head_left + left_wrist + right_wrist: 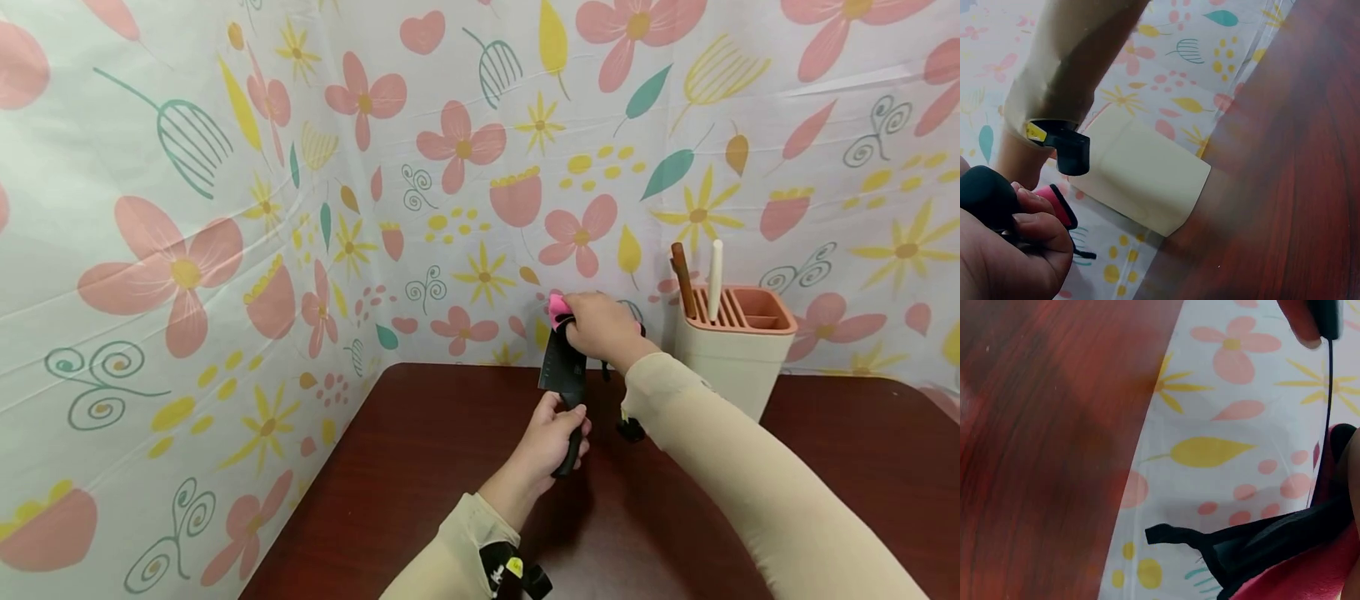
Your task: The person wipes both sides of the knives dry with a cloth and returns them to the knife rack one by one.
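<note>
In the head view a black cleaver (562, 365) is held over the table, its blade pointing up and away. My left hand (550, 437) grips its black handle (988, 195), fingers wrapped around it. At the blade's upper end, my right hand (602, 327) holds a pink cloth (557, 310) with black trim. The right wrist view shows the blade edge-on as a thin dark line beside the cloth (1304, 575), with a black loop hanging from it. My right fingers are largely hidden there.
A cream knife holder (727, 362) with an orange slotted top stands at the table's back right. A brown handle (682, 281) and a white handle (715, 279) stick up from its slots. Floral fabric (465, 217) hangs behind and left of the dark red wooden table (420, 450).
</note>
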`<act>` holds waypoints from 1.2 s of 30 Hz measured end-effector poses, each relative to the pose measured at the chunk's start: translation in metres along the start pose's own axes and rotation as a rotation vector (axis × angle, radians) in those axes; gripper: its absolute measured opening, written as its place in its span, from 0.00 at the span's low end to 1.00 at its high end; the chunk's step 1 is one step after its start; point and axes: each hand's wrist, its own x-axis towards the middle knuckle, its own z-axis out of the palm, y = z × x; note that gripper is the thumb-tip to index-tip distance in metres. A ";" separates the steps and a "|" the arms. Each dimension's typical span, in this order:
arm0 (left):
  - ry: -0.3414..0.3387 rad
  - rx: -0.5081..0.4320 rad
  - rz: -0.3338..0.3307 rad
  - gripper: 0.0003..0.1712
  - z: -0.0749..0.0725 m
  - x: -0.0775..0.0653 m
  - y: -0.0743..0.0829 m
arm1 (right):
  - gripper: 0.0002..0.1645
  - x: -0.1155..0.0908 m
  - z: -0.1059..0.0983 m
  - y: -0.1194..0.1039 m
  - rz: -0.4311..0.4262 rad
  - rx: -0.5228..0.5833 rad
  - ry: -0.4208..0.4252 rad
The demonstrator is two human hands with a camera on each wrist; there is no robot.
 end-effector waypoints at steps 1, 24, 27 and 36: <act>-0.004 0.002 0.004 0.10 0.000 0.000 0.001 | 0.14 -0.002 0.001 0.000 0.005 0.002 0.006; 0.031 -0.011 0.036 0.08 -0.007 0.006 0.001 | 0.21 -0.060 0.006 -0.025 -0.250 -0.018 0.141; 0.021 0.003 0.037 0.09 -0.008 0.006 0.001 | 0.15 -0.069 0.002 -0.030 -0.276 -0.002 0.118; 0.019 0.024 0.027 0.10 -0.007 0.005 -0.001 | 0.14 -0.090 -0.005 -0.038 -0.319 0.072 0.067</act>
